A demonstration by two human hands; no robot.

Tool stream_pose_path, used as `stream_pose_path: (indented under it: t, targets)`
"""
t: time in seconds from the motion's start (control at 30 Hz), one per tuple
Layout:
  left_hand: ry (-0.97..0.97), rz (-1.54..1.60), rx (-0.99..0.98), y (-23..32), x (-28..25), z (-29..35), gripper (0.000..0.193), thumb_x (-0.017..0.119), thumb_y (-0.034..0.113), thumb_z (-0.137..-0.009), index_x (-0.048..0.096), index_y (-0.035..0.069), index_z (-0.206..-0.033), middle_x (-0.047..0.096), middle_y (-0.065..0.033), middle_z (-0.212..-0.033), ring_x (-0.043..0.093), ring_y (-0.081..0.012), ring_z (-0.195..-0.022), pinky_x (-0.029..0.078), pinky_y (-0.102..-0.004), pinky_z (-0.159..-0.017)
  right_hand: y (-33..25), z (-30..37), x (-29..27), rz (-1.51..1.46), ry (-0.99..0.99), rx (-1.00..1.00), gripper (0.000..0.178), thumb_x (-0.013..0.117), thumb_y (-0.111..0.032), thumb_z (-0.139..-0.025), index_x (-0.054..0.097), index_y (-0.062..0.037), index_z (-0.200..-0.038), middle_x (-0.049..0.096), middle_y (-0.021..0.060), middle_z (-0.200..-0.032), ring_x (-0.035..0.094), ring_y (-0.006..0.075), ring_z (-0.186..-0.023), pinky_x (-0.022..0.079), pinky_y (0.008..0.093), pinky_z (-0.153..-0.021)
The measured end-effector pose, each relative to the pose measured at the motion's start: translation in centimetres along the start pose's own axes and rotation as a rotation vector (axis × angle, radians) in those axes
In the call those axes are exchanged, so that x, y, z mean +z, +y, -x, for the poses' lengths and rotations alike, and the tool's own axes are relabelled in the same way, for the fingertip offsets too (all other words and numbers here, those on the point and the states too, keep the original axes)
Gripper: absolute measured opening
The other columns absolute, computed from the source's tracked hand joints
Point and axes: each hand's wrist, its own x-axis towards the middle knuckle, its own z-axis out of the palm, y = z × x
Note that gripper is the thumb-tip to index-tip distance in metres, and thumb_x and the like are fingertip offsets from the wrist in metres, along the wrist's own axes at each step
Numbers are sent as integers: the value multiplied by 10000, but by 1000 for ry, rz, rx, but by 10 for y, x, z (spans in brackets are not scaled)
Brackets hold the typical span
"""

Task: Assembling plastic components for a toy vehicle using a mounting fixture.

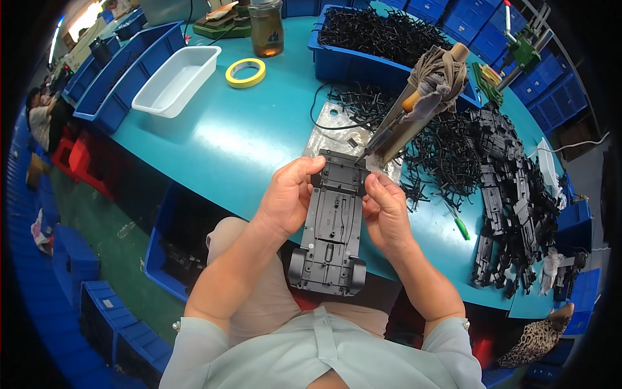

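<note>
A long black plastic toy car chassis with two wheels at its near end is held flat between my hands. My left hand grips its far left corner, thumb on top. On the far right corner, my right hand is closed around the edge, its thumb also above. A slanted metal rod tool, its upper part wrapped in grey cloth, points down at the far end of the chassis. Whether its tip touches the plastic I cannot tell. Beneath lies a shiny metal plate, partly covered by the tool.
Thin black parts lie heaped right of the tool; more fill a blue bin behind. Stacked black chassis and a green pen are at right. At left are a white tray, yellow tape and a jar.
</note>
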Motion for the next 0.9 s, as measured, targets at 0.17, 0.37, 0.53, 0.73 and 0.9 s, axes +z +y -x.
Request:
stream_pose_path:
  t: [0.17,0.37,0.53,0.73,0.9]
  targets:
    - [-25,17,-6,-1,0,1,193,556,198,-894,567,15,-951,634,-66,-855,619,-130,-705,517,-257,-627,1,0,-8,-6,-43,-1,178,626,-212,-888,587,-53,-956,613,-7,-875,556,58,-763,457,200,-668]
    - [-26,17,-8,-2,1,-3,204,554,209,-901,566,12,-949,635,-69,-856,622,-132,-712,520,-254,-639,-2,0,-4,-4,-42,-9,193,624,-225,-889,588,-50,-962,622,10,-903,571,76,-789,469,221,-705]
    - [-25,32,-3,2,3,-2,173,562,195,-894,570,26,-930,638,-65,-862,622,-125,-719,522,-260,-642,-4,-3,-1,-2,-31,0,193,624,-228,-888,588,-55,-967,607,-7,-880,554,62,-763,456,212,-684]
    - [129,-71,89,-12,-12,-6,130,651,248,-820,582,137,-824,539,36,-659,468,-44,-537,352,-198,-459,6,-3,-3,41,-11,-68,101,620,-165,-882,566,-92,-925,493,-76,-742,396,1,-558,292,150,-477]
    - [-46,-19,-14,-20,-4,-8,96,601,218,-876,582,128,-845,561,38,-767,481,-28,-610,372,-173,-521,6,1,-24,44,89,-132,106,596,-162,-904,517,-92,-893,416,-99,-674,326,-26,-491,244,131,-427]
